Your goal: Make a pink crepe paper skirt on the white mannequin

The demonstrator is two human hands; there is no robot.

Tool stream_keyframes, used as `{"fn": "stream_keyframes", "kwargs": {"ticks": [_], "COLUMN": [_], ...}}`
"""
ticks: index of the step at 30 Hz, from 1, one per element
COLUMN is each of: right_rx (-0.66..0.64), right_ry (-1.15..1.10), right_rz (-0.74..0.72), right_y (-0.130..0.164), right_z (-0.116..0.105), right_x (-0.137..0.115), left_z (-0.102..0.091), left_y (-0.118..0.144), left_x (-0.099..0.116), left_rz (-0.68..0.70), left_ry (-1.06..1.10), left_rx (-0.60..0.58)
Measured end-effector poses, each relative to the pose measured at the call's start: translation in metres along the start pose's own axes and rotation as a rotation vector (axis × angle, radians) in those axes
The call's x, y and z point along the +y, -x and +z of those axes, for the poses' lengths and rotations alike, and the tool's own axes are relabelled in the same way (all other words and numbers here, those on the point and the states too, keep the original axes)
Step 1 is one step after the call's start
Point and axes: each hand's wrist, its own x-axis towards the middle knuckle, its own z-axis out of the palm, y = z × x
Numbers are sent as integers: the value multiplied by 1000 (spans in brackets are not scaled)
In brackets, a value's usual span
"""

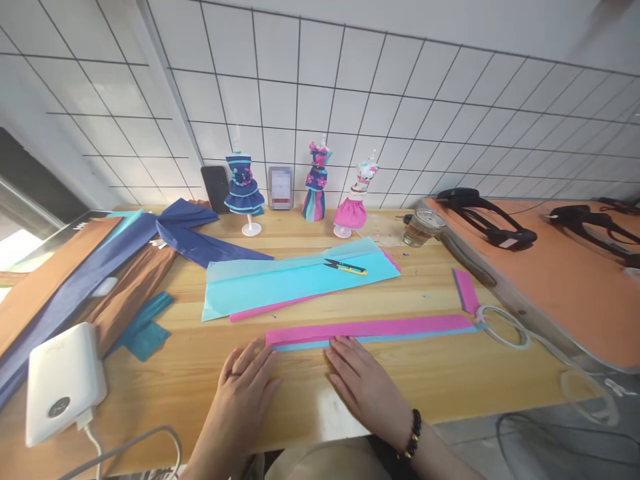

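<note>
A long pink strip (pixel 370 327) lies over a blue strip (pixel 425 335) whose lower edge shows beneath it; both look like paper or thin fabric. My left hand (pixel 247 380) rests at the strips' left end, fingers stretched out and lying flat. Farther right, my right hand (pixel 365 383) lies flat with its fingertips on the strips' lower edge. Behind them is a light blue sheet (pixel 280 290) with pink edges showing under it. Yellow-and-black thread snips (pixel 346 267) lie on that sheet.
Three small dressed mannequins stand at the back, one in a navy dress (pixel 243 187). A glass (pixel 424 227) stands right of them. Brown and navy pieces (pixel 135 287) and a white power bank (pixel 65 383) with a cable are at left. White rings (pixel 503 327) lie at right.
</note>
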Motion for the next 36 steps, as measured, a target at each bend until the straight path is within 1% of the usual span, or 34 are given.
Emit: {"fn": "stream_keyframes", "kwargs": {"ticks": [4, 7, 10, 13, 17, 21, 24, 27, 31, 36], "right_rx": [-27, -62, -111, -170, -216, -228, -226, -227, -216, -150], "right_ry": [-58, -97, -148, -199, -235, -245, -244, -241, -215, -97], "right_rz": [-43, -80, -100, -106, -153, -207, -211, -185, -101, 28], "right_y": [-16, -26, -35, -45, -59, -68, -68, -60, -35, 4], "right_z": [8, 17, 24, 26, 27, 25, 20, 13, 8, -2], "right_x": [-17, -29, -39, -48, -58, -63, -59, -48, -27, 6], "left_z": [-2, 3, 8, 8, 5, 7, 11, 13, 12, 13], "left_y": [5, 9, 12, 15, 15, 15, 14, 13, 13, 17], "left_x": [-9, -14, -17, -18, -22, -28, -32, -34, -34, -34], "left_rz": [1, -16, -70, -164, -271, -266, -267, -265, -317, -426], "left_ry": [101, 179, 234, 278, 360, 388, 368, 355, 344, 369], "left_rx": [39, 122, 203, 252, 250, 224, 218, 213, 156, 73]}}
